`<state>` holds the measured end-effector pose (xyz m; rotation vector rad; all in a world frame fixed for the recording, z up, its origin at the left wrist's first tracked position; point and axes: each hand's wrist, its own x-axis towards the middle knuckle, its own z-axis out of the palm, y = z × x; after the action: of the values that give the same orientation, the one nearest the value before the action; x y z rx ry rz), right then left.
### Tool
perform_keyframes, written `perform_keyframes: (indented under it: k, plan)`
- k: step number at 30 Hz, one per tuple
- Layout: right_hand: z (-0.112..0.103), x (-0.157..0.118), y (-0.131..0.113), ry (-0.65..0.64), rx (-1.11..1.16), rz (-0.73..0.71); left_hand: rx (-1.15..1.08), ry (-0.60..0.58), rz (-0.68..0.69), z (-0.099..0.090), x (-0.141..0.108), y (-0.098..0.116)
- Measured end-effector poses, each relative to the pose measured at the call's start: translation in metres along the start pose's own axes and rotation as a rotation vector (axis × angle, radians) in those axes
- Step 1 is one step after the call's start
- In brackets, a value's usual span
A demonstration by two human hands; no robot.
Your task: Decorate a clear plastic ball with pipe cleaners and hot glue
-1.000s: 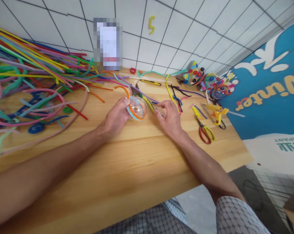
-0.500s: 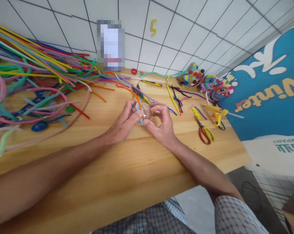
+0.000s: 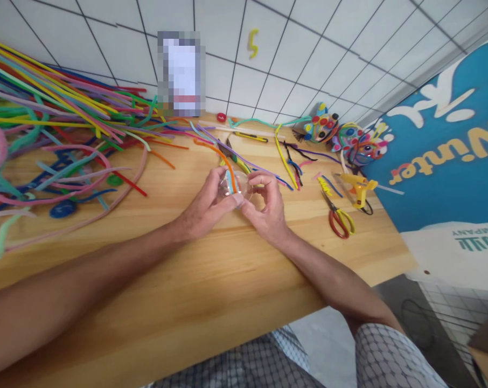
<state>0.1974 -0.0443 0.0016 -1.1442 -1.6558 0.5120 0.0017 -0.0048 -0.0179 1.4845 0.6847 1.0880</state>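
Between my hands is a clear plastic ball, held just above the wooden table. An orange pipe cleaner and a short light blue pipe cleaner lie along its surface; the orange one's far end sticks out freely beyond the ball. My left hand is closed on the ball's left side, its thumb pressing near the lower end of the orange strip. My right hand grips the right side with curled fingers, its thumb tip close to the left thumb. The fingers' undersides are hidden.
Many pipe cleaners are heaped at the left. Pliers and a yellow utility knife lie beyond my hands. To the right are scissors, a yellow glue gun and two decorated balls. A blurred phone-like screen leans on the tiled wall.
My left thumb has slid down and right along the ball, towards my right thumb. More of the orange and light blue strips now shows. My right hand has hardly moved.
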Motion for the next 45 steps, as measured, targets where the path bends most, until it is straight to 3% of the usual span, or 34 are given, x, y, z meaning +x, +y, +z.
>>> perform_keyframes:
  k: [4, 9, 18, 25, 31, 45]
  plan:
    - [-0.006, 0.001, 0.004, -0.055, -0.016, 0.004, -0.024, 0.012, 0.016, 0.0, 0.0, -0.002]
    - [-0.017, 0.006, 0.014, -0.155, -0.03, -0.134, -0.006, 0.025, 0.01, -0.001, 0.002, -0.001]
    - [-0.016, 0.007, 0.025, -0.123, 0.0, -0.206, 0.085, -0.015, 0.015, -0.002, 0.004, -0.001]
    - [-0.017, 0.008, 0.023, -0.137, 0.003, -0.143, 0.276, -0.012, 0.099, -0.008, 0.0, -0.005]
    - [-0.026, 0.014, 0.014, -0.188, 0.099, -0.11, 0.519, -0.106, 0.271, -0.007, -0.001, -0.007]
    - [-0.015, 0.031, 0.015, -0.158, 0.23, 0.066, 0.581, -0.158, 0.251, -0.003, 0.001, -0.004]
